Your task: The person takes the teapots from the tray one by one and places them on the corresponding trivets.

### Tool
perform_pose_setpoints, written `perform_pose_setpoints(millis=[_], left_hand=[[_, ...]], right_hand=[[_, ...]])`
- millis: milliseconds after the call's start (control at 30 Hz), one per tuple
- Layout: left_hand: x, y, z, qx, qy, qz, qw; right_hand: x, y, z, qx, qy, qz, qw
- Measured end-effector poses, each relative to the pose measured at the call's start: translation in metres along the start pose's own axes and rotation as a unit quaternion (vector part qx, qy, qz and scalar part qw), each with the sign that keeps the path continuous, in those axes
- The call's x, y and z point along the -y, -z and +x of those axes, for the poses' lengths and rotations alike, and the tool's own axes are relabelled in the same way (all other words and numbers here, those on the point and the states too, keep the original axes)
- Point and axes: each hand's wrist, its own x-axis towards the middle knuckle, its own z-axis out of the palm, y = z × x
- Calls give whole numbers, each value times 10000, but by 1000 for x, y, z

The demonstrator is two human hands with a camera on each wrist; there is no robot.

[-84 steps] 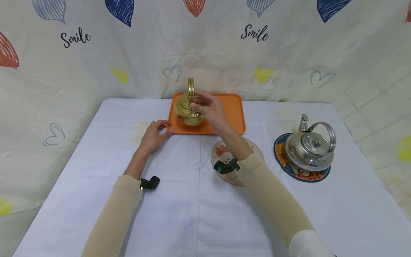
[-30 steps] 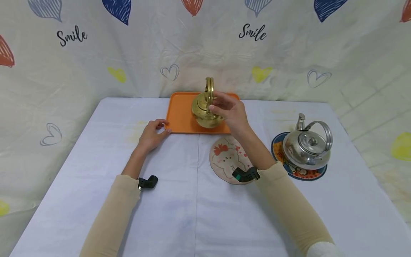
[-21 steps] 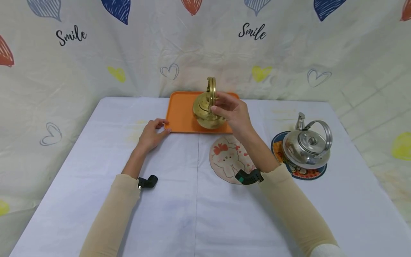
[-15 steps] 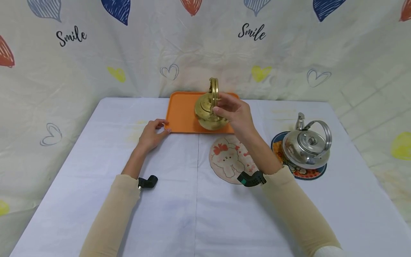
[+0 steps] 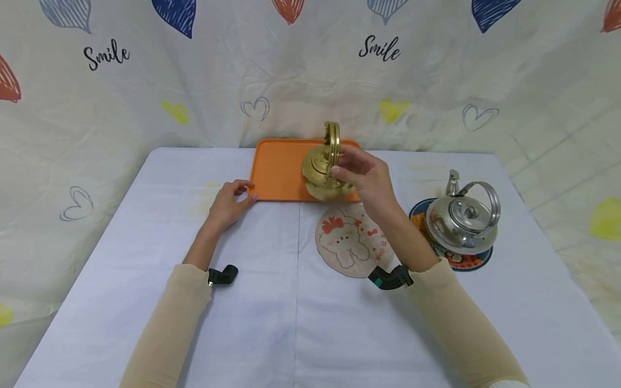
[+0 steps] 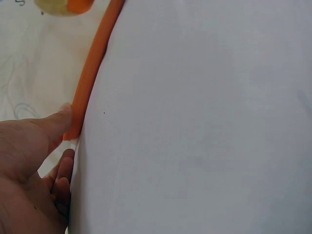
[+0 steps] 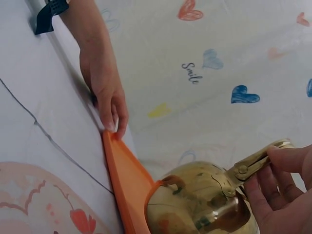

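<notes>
My right hand [image 5: 366, 175] grips the lower side of the upright handle of a brass-coloured kettle [image 5: 315, 168]. The kettle is over the right part of an orange tray [image 5: 276, 170], its base reaching the front edge; I cannot tell if it touches the tray. In the right wrist view, thumb and fingers of the right hand [image 7: 287, 200] pinch the handle beside the shiny kettle body [image 7: 187, 200]. My left hand [image 5: 229, 205] pinches the tray's front left corner. The left wrist view shows its thumb [image 6: 61, 119] against the tray rim [image 6: 92, 63].
A round pink mat [image 5: 344, 248] with a rabbit drawing lies just in front of the tray. Farther right, a silver kettle [image 5: 458, 218] stands on a patterned blue and orange mat [image 5: 473, 264]. A printed backdrop [image 5: 310, 70] hangs behind the white table [image 5: 252, 323].
The right hand has carried the brass kettle rightward across the tray, from its left part to its right part, and slightly nearer lately. The left hand stays at the tray corner.
</notes>
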Motion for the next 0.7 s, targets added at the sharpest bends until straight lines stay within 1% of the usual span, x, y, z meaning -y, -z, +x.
perform_pose_setpoints(millis=[267,400,700], left_hand=[[1,0,0,-10,-67,-13,10000],[1,0,0,-22,-71,-20,10000],[1,-1,1,-33,10,-1,10000]], right_hand=[[5,9,-10,-71,-107,-108,9999],[6,14,-15,-95,-76,-126,9998],[8,21,-24,-81,-47,16,10000]])
